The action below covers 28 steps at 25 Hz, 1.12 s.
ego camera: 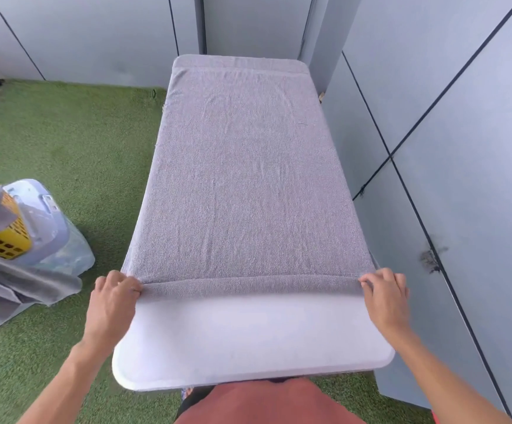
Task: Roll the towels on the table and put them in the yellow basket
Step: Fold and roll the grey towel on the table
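No text, label, brand, number or sign can be read anywhere in the head view

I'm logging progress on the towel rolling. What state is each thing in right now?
Grey towel: spread flat along the table, near edge folded over once, not yet rolled.
Left hand: pinches the towel's near left corner.
Right hand: pinches the near right corner.
White table: near end bare.
Yellow basket: on the left, tilted, grey cloth hanging over it.
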Motion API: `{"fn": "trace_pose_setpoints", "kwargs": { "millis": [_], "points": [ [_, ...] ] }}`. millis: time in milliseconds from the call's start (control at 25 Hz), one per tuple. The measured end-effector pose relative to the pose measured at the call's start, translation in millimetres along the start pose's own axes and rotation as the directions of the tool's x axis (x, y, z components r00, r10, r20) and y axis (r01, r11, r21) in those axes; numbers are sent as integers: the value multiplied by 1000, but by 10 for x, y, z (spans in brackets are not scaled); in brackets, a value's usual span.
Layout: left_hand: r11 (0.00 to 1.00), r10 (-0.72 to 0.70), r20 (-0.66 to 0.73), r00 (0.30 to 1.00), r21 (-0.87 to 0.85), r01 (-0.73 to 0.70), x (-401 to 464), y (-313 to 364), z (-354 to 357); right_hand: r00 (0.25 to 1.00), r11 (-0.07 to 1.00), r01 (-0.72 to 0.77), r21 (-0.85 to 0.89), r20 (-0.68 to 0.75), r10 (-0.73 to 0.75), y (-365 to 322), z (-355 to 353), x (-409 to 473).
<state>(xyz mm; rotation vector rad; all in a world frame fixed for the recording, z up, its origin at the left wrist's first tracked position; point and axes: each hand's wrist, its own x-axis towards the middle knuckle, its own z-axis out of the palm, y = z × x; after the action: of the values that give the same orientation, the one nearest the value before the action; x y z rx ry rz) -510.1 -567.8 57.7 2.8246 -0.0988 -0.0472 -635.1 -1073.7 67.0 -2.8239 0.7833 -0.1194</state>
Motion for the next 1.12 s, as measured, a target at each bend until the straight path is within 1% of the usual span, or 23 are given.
{"fn": "trace_pose_setpoints", "kwargs": {
  "millis": [40, 80, 160, 200, 240, 320, 360, 440, 520, 560, 600, 640, 680, 720, 760, 800, 840, 880, 920, 960, 1000, 1040, 1120],
  "points": [
    [994, 81, -51, 995, 75, -77, -123, 40, 50, 998, 998, 64, -29, -11, -65, 1, 50, -112],
    [984, 143, -73, 987, 117, -134, -253, 68, 107, 994, 993, 112, -36, 2, -112, 10, 81, -210],
    [972, 201, -64, 978, 140, -191, -421, 81, 204, 981, 982, 181, -45, 74, -178, 82, 127, -257],
    [970, 201, -51, 978, 151, -191, -422, 77, 217, 977, 981, 190, -43, 109, -184, 97, 128, -188],
    [970, 192, -41, 981, 160, -183, -375, 67, 226, 976, 986, 166, -18, 148, -162, 78, 109, -90],
    [972, 175, -32, 984, 166, -168, -212, 81, 216, 968, 997, 82, -9, 237, -78, 4, 78, 121],
    [972, 171, -29, 985, 171, -164, -129, 91, 195, 962, 998, 66, -22, 266, -58, -17, 68, 194],
    [965, 187, -3, 982, 187, -183, -32, 44, 173, 950, 993, 104, -59, 302, -82, 22, 43, 246],
    [959, 208, 99, 973, 175, -223, -40, -70, 133, 922, 983, 173, -65, 360, -139, 155, -11, 181],
    [958, 217, 177, 960, 149, -244, -56, -154, 131, 897, 981, 192, -33, 412, -162, 236, -70, 140],
    [962, 210, 264, 941, 113, -247, -67, -213, 120, 866, 985, 170, 18, 474, -158, 297, -137, 129],
    [976, 187, 323, 928, 48, -213, -60, -239, 111, 833, 993, 92, 80, 540, -120, 325, -199, 144],
    [991, 131, 353, 926, -28, -129, -21, -248, 105, 809, 985, -44, 167, 584, -63, 310, -257, 174],
    [994, 60, 340, 938, -110, -24, 35, -230, 99, 819, 952, -169, 254, 573, -8, 294, -273, 220],
    [984, -15, 307, 952, -162, 68, 83, -205, 93, 858, 911, -245, 331, 511, 46, 262, -262, 252],
    [983, -39, 239, 970, -167, 80, 116, -166, 80, 907, 902, -250, 353, 412, 91, 210, -241, 251],
    [995, -11, 162, 987, -95, 27, 116, -124, 60, 957, 936, -184, 300, 271, 101, 155, -206, 216],
    [999, 37, 99, 994, -10, -36, 76, -84, 48, 990, 980, -86, 178, 126, 64, 112, -152, 145],
    [995, 89, 39, 995, 51, -91, -7, -34, 47, 999, 999, 10, 43, 32, -11, 79, -85, 49],
    [988, 135, -4, 991, 79, -134, -114, 7, 60, 997, 995, 83, -57, -7, -83, 59, -28, -70],
    [980, 179, -33, 983, 95, -175, -233, 35, 88, 991, 985, 132, -114, -6, -134, 46, 28, -187],
    [974, 208, -44, 977, 98, -203, -348, 61, 135, 987, 979, 161, -121, 30, -159, 46, 77, -282],
    [967, 240, -9, 971, 84, -239, -454, 45, 238, 984, 981, 167, -99, 81, -160, 33, 121, -295]
  ]
}}
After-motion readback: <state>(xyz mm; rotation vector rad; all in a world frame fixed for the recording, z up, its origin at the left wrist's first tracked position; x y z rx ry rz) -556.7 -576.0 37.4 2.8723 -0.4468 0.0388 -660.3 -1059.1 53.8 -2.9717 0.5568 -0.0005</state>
